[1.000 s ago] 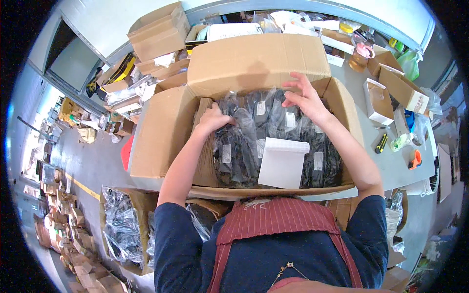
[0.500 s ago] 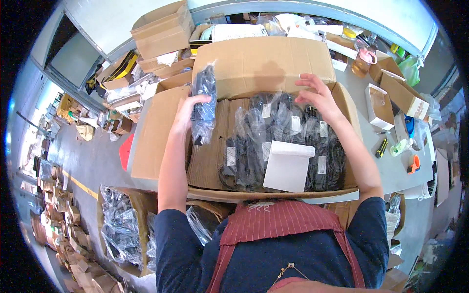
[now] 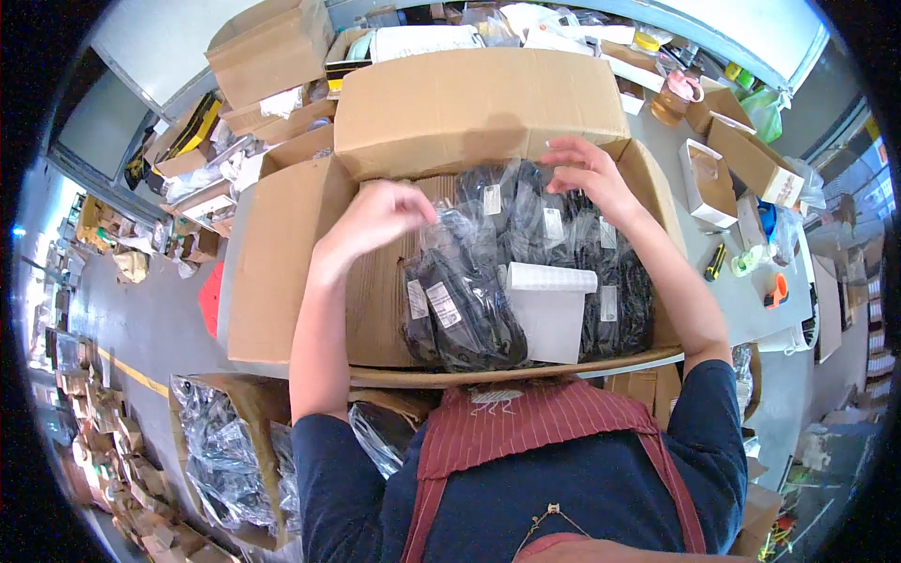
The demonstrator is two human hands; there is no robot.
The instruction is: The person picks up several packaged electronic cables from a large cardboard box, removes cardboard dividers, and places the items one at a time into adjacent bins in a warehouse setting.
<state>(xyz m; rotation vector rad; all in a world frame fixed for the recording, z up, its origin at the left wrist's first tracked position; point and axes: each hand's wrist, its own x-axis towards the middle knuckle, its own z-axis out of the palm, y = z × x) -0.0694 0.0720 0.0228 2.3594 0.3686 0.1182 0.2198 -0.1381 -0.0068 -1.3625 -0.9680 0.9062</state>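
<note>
An open cardboard box [image 3: 488, 89] stands before me, with several black items in clear plastic bags inside, each showing a white label. My left hand [image 3: 380, 220] pinches the top end of one bagged black item [image 3: 465, 296], which lies slanted over the others at the left of the pile. The kind of item inside the plastic does not show. My right hand [image 3: 591, 178] is over the far right of the pile, fingers apart and half curled, holding nothing. A white pad of paper [image 3: 552, 314] rests on the bags near the box's front edge.
At the right of the table are a small white box [image 3: 709, 183], a yellow-black cutter [image 3: 715, 263], an orange tape roll [image 3: 776, 291] and a pink-lidded jug [image 3: 671, 98]. Cardboard boxes [image 3: 267, 56] stack at the back left. A carton of bagged items [image 3: 225, 450] stands low at the left.
My left hand has brought the bagged item from above the box's left side down onto the pile, to the right. My right hand stays nearly in place. The view has shifted slightly.
</note>
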